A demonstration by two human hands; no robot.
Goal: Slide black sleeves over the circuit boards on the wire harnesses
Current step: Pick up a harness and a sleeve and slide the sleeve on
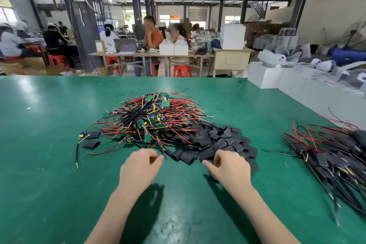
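Left hand (138, 166), fingers curled, pinches wire ends at the near edge of the harness pile (154, 119). Right hand (229, 168), curled, touches the black sleeves (217, 142); grip unclear. Bare green table (49, 144) lies leftward and nearer.

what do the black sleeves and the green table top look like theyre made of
Black sleeves: probably thin, flexible plastic tubing, maybe heat-shrink; matte, lying flattened and creased in a loose heap.
Table top: likely a rubber or vinyl mat; smooth, with a soft sheen from overhead lights and scuff marks.
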